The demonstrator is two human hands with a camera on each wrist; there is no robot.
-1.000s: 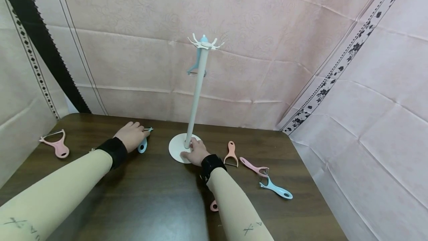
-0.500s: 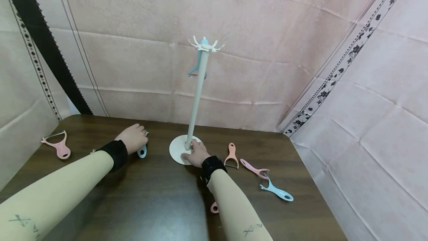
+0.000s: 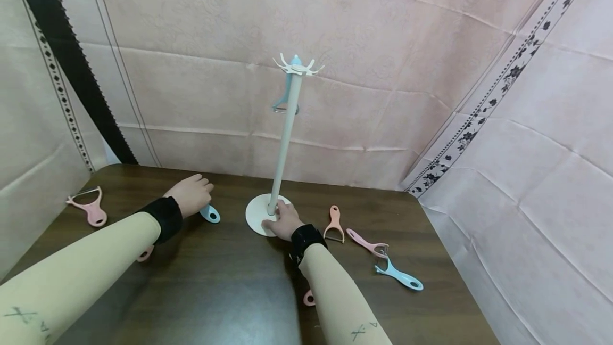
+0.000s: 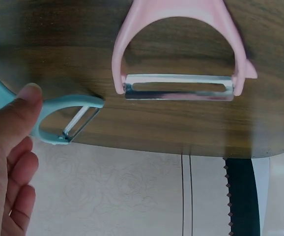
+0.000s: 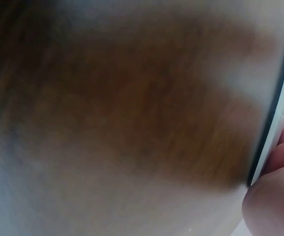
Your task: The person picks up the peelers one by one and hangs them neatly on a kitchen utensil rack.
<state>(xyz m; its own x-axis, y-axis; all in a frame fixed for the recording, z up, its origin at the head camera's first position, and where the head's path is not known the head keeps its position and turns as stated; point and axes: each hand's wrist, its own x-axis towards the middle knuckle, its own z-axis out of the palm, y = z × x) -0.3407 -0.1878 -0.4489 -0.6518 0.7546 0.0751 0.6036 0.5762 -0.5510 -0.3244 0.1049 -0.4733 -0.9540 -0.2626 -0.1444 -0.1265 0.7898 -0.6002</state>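
My left hand (image 3: 190, 195) pinches a light blue peeler (image 3: 209, 214) at the back left of the table. In the left wrist view the thumb lies on the peeler's neck, its blade head (image 4: 75, 115) pointing away from the palm, the other fingers curled. A white hanging stand (image 3: 283, 148) stands upright in the middle, one blue peeler (image 3: 287, 95) hanging from its hooks. My right hand (image 3: 286, 221) holds the stand's round base (image 3: 256, 212), fingers by the foot of the pole. The right wrist view is mostly blurred, with fingers (image 5: 282, 152) at the base's edge.
To the right lie an orange peeler (image 3: 334, 222), a pink peeler (image 3: 366, 241) and a blue peeler (image 3: 402, 277). Another pink peeler (image 3: 88, 207) lies far left. Pink handle ends show under both forearms. A patterned cloth (image 3: 215, 95) hangs behind the wooden table (image 3: 215, 292).
The blue peeler at my left hand has turned, its handle end swinging to the right, and a pink handle end now shows beneath the left forearm. The right hand keeps its place on the base.
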